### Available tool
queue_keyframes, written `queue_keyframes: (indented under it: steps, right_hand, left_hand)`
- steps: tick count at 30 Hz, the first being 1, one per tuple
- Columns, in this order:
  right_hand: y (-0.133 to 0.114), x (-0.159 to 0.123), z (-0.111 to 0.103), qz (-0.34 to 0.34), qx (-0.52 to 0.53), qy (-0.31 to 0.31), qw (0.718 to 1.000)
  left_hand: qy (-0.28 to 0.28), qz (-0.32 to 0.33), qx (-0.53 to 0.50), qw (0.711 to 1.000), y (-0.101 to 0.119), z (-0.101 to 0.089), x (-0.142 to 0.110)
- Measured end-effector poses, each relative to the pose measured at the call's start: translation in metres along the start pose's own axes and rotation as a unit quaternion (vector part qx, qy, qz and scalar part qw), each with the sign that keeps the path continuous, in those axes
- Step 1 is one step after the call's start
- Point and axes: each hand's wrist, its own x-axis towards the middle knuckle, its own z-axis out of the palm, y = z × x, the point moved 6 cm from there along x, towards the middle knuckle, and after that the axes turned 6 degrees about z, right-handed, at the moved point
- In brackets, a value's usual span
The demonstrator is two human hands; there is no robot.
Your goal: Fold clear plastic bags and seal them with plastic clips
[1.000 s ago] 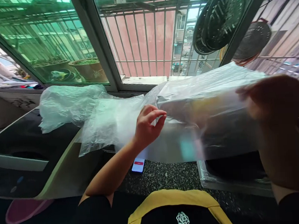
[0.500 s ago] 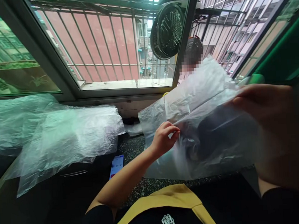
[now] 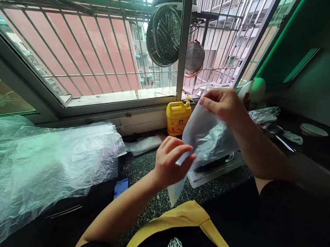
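A thin, translucent plastic bag (image 3: 198, 126) hangs at a slant over the counter, folded over on itself. My right hand (image 3: 222, 103) pinches its upper edge between thumb and fingers. Beside the bag's left edge is my left hand (image 3: 171, 162), its thumb and fingers apart; whether the fingertips still touch the plastic is hard to see. Below the bag, a clear flat plastic piece (image 3: 197, 180) lies on the speckled counter (image 3: 155, 201), with a dark object partly hidden above it.
A large pile of clear plastic bags (image 3: 64, 154) spreads on the left, near a phone (image 3: 120, 187). Against the window wall stands a yellow jug (image 3: 178, 119). A ladle (image 3: 273, 129) and a white bowl (image 3: 314, 129) lie at right. Pans (image 3: 164, 37) hang outside.
My right hand has moved left and inward with the bag, which was stretched wide and is now folded narrower. My left hand's pinch has opened. The view has shifted right.
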Motion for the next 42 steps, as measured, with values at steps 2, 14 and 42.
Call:
queue_keyframes:
  steps: [2,14,42]
  right_hand:
    - [0.006,0.009,0.011,0.004,0.032,-0.003,0.999]
    - [0.124,-0.007,0.084,0.006,-0.029,0.055,0.998]
    - [0.407,-0.055,0.168,0.539,-0.182,-0.129,0.812]
  left_hand:
    - [0.012,0.045,0.067,0.997,0.013,0.000,-0.005]
    - [-0.083,-0.225,0.111,0.964,-0.087,0.022,-0.103]
    - [-0.017,-0.775,0.109,0.623,-0.217,0.045,-0.327]
